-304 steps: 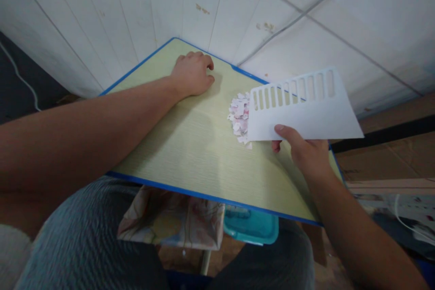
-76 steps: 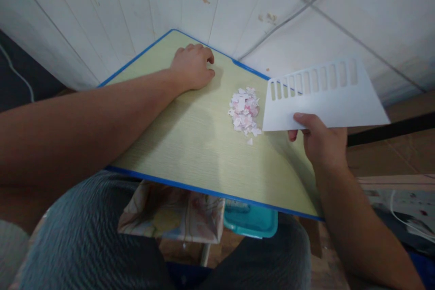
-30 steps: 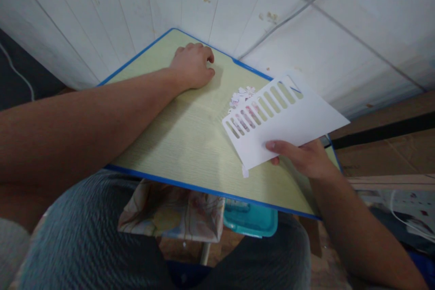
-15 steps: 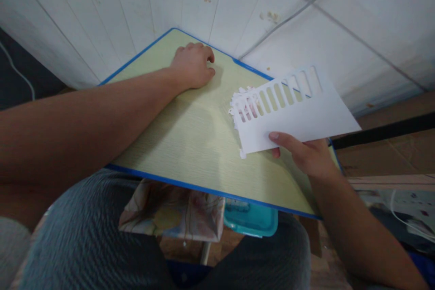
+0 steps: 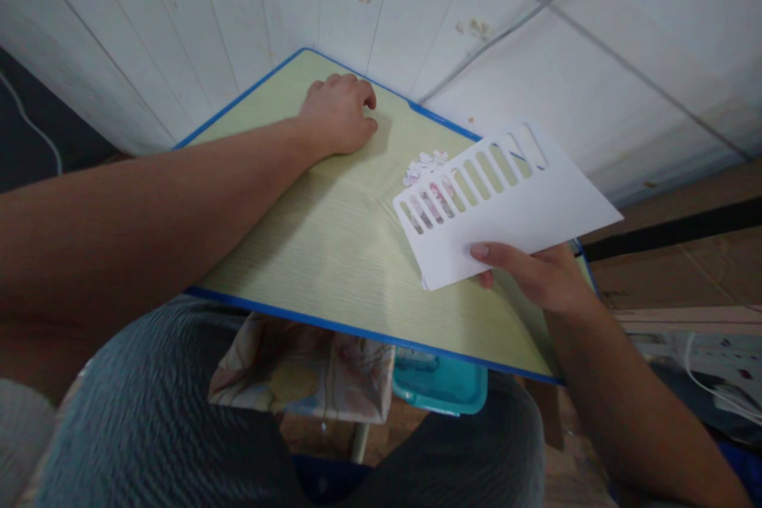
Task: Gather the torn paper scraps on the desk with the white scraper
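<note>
My right hand (image 5: pixel 536 270) pinches the lower edge of a white card (image 5: pixel 506 214), thumb on top. A row of rounded slots runs along the card's far side, and it is held tilted over the table. Behind and beneath its left end lies a small heap of white and pinkish paper cut-outs (image 5: pixel 424 164), partly seen through the slots. My left hand (image 5: pixel 339 113) rests on the table near the back corner, fingers loosely bent, with a gap between thumb and forefinger and nothing visible in it.
The pale yellow table (image 5: pixel 333 230) has a blue rim and stands against a white panelled wall (image 5: pixel 369 8). Beneath its front edge are a patterned bag (image 5: pixel 309 381) and a turquoise plastic container (image 5: pixel 446 385), between my knees. A cardboard box (image 5: pixel 684 270) stands at the right.
My right hand has shifted the white card left and slightly toward me, turning it a little. More of the cut-out heap shows behind it. The left hand has stayed in place.
</note>
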The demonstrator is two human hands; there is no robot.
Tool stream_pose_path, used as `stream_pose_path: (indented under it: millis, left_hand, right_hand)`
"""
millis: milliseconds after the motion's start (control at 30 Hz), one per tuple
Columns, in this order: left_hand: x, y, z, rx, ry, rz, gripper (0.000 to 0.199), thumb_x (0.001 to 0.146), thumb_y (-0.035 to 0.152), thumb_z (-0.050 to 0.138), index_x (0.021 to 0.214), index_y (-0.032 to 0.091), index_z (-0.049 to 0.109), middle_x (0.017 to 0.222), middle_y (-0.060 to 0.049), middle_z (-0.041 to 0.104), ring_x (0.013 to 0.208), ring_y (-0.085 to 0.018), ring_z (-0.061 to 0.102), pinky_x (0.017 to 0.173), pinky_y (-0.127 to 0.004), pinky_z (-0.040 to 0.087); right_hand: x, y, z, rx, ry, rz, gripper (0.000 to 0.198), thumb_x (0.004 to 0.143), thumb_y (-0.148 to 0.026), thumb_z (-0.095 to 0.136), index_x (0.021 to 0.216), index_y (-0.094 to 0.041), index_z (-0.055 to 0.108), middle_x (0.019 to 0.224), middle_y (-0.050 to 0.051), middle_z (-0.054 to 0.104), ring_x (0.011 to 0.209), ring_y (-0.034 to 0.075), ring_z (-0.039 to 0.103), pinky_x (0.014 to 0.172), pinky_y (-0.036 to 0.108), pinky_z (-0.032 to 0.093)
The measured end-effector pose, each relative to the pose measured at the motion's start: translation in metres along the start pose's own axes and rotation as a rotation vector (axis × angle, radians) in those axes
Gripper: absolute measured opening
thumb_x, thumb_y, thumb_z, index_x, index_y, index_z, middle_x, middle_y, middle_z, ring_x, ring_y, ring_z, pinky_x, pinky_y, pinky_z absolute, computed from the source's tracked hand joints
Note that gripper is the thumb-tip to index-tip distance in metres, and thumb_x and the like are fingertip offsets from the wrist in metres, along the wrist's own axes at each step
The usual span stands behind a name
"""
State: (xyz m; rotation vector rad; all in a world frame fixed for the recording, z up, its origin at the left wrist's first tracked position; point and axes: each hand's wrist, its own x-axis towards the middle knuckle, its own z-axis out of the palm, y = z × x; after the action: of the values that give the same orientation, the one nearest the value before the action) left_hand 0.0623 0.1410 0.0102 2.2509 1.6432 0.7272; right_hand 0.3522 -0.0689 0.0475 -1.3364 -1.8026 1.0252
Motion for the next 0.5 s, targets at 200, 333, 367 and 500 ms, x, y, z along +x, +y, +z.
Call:
stream_pose_path:
  millis: [200,333,367,500]
  left_hand:
    - [0.001,-0.002,0.001,0.094,0.024,0.017,0.054,0.097,0.049,0.065,0.149,0.047,0.079,0.153,0.008,0.078,0.151,-0.033,0.055,0.138,-0.058,0.042]
    - [0.004,-0.004,0.005,0.107,0.041,0.025,0.049,0.100,0.040,0.068,0.147,0.040,0.081,0.155,0.001,0.076,0.149,-0.033,0.059,0.136,-0.059,0.044]
    - [0.005,-0.004,0.006,0.105,0.048,0.026,0.048,0.101,0.036,0.069,0.146,0.035,0.082,0.155,-0.003,0.076,0.149,-0.035,0.060,0.136,-0.059,0.044]
    - [0.011,-0.009,0.012,0.104,0.073,0.069,0.044,0.101,0.026,0.070,0.143,0.023,0.083,0.151,-0.014,0.076,0.149,-0.039,0.063,0.132,-0.061,0.048]
  right_hand:
    - [0.001,0.005,-0.001,-0.093,0.074,-0.021,0.055,0.102,-0.060,0.093,0.062,-0.029,0.070,0.061,0.004,0.070,0.062,0.026,0.070,0.060,0.041,0.064]
    - [0.002,0.009,0.001,-0.103,0.096,-0.057,0.058,0.102,-0.064,0.092,0.062,-0.029,0.070,0.060,0.003,0.070,0.058,0.023,0.068,0.057,0.038,0.062]
    - [0.003,0.010,0.001,-0.108,0.104,-0.072,0.059,0.102,-0.065,0.092,0.062,-0.029,0.070,0.060,0.003,0.070,0.057,0.023,0.067,0.057,0.038,0.062]
    - [0.004,0.012,0.000,-0.118,0.067,-0.091,0.056,0.101,-0.062,0.093,0.063,-0.028,0.071,0.058,0.001,0.071,0.055,0.022,0.068,0.055,0.035,0.062]
